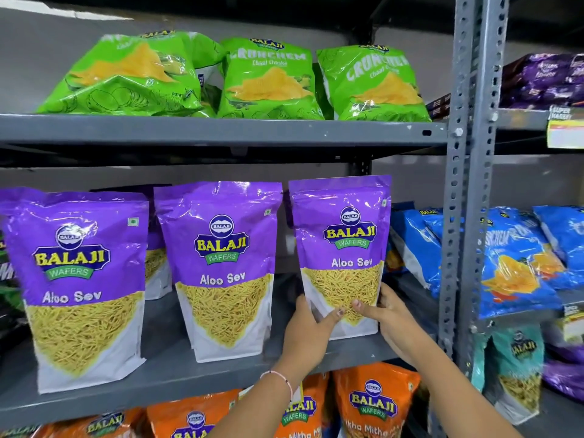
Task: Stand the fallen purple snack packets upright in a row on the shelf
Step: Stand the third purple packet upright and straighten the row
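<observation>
We've got both hands, left hand (308,324) & right hand (390,314), pinching the base of the glossy purple Aloo Sev pouch (341,248), upright at the right end of the grey metal shelf (164,374), prob to keep it from tipping.

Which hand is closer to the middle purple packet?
Left. The left hand grips the rightmost purple packet on the side facing the middle purple packet; the right hand holds its far side.

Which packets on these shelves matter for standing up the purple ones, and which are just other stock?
Job: right purple packet, held by left hand and right hand; middle purple packet; left purple packet.
Other stock: green packets; blue packets; orange packets.
</observation>
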Demonstrator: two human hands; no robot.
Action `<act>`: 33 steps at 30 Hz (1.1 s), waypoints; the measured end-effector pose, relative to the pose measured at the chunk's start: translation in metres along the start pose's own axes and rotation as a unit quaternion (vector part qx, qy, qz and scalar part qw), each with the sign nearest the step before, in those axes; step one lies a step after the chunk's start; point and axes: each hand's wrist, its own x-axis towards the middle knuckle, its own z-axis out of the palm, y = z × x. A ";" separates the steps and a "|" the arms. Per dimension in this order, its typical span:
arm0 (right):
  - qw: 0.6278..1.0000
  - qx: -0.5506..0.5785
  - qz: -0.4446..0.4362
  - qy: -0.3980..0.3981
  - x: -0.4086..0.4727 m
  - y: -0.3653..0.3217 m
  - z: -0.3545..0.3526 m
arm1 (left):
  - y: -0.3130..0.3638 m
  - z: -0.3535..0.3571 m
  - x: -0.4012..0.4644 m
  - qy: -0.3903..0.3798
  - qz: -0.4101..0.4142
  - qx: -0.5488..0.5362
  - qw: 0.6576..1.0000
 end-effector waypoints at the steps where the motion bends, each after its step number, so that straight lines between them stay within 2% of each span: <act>1: 1.000 0.001 -0.001 -0.001 -0.002 -0.001 0.001 | -0.001 0.001 -0.002 0.002 -0.002 0.000 1.000; 16: 1.000 -0.015 -0.005 0.000 -0.005 -0.002 0.001 | 0.006 -0.002 -0.011 -0.010 -0.026 -0.008 1.000; 22: 0.998 0.000 -0.016 0.057 -0.002 0.002 0.003 | 0.005 -0.019 -0.068 0.021 0.028 -0.125 0.991; 23: 0.998 0.005 -0.013 0.061 -0.002 0.001 0.002 | -0.001 -0.026 -0.083 0.037 0.042 -0.141 0.988; 25: 0.998 0.008 -0.015 0.064 -0.002 0.001 0.004 | -0.022 -0.055 -0.111 0.115 0.105 -0.124 0.980; 27: 0.995 -0.021 -0.035 0.091 -0.009 0.002 0.012 | -0.046 -0.095 -0.130 0.233 0.156 -0.069 0.957; 28: 0.989 -0.034 -0.060 0.131 -0.017 -0.001 0.019 | -0.056 -0.115 -0.134 0.292 0.167 -0.051 0.940; 30: 0.975 -0.027 -0.086 0.201 -0.026 0.001 0.039 | -0.074 -0.170 -0.136 0.391 0.129 -0.054 0.910; 31: 0.971 0.007 -0.113 0.209 -0.024 -0.003 0.055 | -0.082 -0.197 -0.132 0.426 0.110 -0.048 0.896; 33: 0.979 0.125 -0.099 0.129 -0.027 -0.009 0.096 | -0.098 -0.242 -0.118 0.465 0.086 -0.020 0.881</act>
